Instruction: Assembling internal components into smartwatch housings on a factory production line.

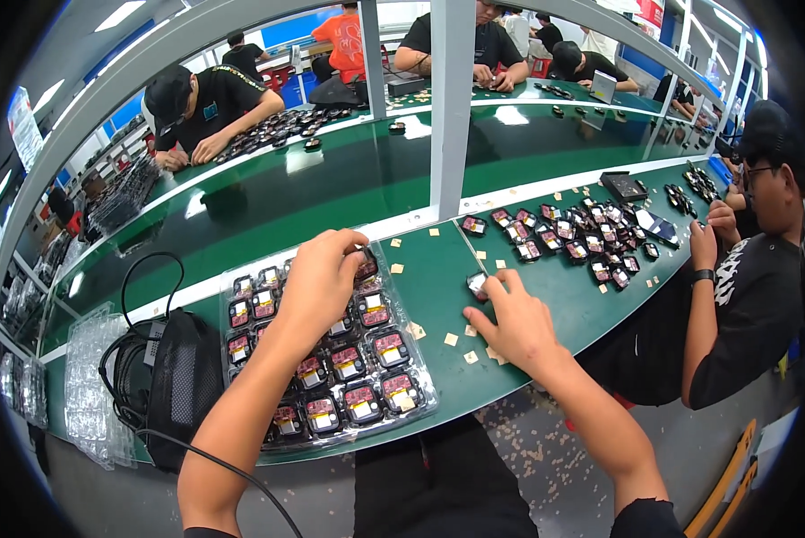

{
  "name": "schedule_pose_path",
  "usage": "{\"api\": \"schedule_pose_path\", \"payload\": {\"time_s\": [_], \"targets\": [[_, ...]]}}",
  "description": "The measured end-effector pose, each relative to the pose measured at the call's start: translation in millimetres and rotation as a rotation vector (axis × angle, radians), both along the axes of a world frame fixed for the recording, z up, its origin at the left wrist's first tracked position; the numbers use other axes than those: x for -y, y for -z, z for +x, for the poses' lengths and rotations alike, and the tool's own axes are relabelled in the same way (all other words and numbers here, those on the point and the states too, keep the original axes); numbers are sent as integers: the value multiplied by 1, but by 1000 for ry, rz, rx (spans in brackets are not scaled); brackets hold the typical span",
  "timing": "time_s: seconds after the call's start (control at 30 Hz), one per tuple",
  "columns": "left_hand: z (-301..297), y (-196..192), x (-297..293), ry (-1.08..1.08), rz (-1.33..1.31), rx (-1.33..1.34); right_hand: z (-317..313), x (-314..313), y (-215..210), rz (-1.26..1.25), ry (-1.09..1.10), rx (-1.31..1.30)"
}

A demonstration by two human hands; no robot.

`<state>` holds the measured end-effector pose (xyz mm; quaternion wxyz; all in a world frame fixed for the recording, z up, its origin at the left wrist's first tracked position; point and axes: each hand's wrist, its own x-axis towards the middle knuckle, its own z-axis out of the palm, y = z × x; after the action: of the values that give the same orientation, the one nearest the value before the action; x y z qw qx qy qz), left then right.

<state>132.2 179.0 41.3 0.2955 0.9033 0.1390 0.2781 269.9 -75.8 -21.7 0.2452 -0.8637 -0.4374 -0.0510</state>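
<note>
My left hand is bent over the far right corner of a clear plastic blister tray. Its curled fingertips are on a small black square device in that corner pocket, partly hiding it. Rows of similar devices, with pinkish-red circuit boards and white-and-yellow parts, fill the tray pockets that show; my forearm covers some. Right of the tray, my right hand has its thumb and fingers around another small black device with a pale face, at the green table surface.
A loose pile of devices spreads to the right, near a black open box. Small beige squares dot the green table. At left are a black mesh bag with a cable and stacked empty trays. A metal post rises ahead; a co-worker sits right.
</note>
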Motion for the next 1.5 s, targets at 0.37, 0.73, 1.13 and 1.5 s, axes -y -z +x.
{"api": "schedule_pose_path", "payload": {"time_s": [0.37,0.73,1.13,1.5], "targets": [[5,22,1,-1,413,-28,9,9,7,206,-50,-75],[-90,-5,112,421,-404,102,-75,45,-29,610,-582,-376],[-134,60,170,307,-1105,528,-110,47,-43,445,-542,-571],[-141,65,168,298,-1213,536,-112,45,-33,331,-549,92]]}}
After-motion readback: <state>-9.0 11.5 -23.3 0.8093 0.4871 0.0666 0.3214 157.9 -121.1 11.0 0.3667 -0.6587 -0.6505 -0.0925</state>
